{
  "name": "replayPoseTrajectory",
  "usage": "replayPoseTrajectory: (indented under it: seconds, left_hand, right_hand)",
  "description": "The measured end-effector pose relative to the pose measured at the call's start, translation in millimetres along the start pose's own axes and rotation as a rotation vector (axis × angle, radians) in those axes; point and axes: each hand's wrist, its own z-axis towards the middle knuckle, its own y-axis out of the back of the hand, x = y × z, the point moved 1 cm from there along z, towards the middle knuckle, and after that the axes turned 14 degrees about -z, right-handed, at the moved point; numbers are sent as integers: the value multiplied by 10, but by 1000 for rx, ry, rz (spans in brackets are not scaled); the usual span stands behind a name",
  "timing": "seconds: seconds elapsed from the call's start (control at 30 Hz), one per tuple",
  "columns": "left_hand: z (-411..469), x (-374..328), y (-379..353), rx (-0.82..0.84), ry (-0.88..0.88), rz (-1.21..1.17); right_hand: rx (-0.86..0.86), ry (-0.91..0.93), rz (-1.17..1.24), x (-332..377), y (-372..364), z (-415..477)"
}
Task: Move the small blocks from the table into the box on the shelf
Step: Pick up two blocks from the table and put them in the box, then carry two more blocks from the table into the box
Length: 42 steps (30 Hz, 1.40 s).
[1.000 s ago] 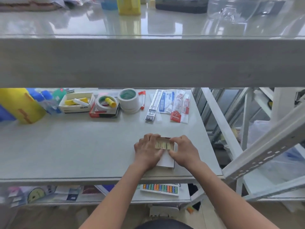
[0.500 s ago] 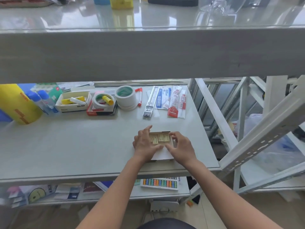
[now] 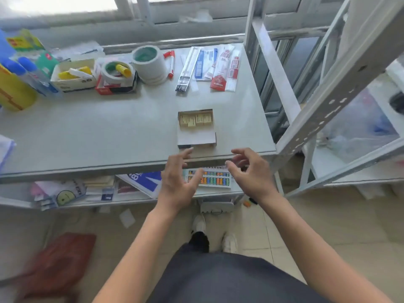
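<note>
A small open cardboard box [image 3: 196,136] lies on the grey shelf board [image 3: 109,132], near its front right corner. Several pale wooden blocks [image 3: 195,119] sit in a row in the box's far half. My left hand [image 3: 178,180] hovers in front of the shelf edge, fingers spread and relaxed, holding nothing; its fingertips reach close to the box's near end. My right hand [image 3: 251,173] floats to the right at the same height, fingers loosely bent and empty. Neither hand touches the box.
Tape rolls [image 3: 148,62], a red marker [image 3: 171,63], packets [image 3: 209,66], small boxes [image 3: 73,76] and a yellow bottle [image 3: 13,90] line the shelf's back. A coloured abacus [image 3: 211,178] lies on the lower shelf. A slanted metal beam [image 3: 341,84] crosses at right.
Both hands have let go of the box and pulled back toward me, off the shelf. The view has tilted down, showing the floor and my legs.
</note>
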Motion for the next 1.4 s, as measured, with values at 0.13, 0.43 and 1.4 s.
replayPoseTrajectory:
  seconds: [0.13,0.43,1.4]
  left_hand:
    - [-565,149,-60,-10,220,-92]
    - [-1282,350,28,317,413,40]
    - [-4033,-680,-1670,1227,-59,249]
  right_hand:
    - [114,-27,11,-207,-153,-420]
    - [104,-152,4,-321,-178,-1262]
    - [-360,-775,26,-1261,709,-5418]
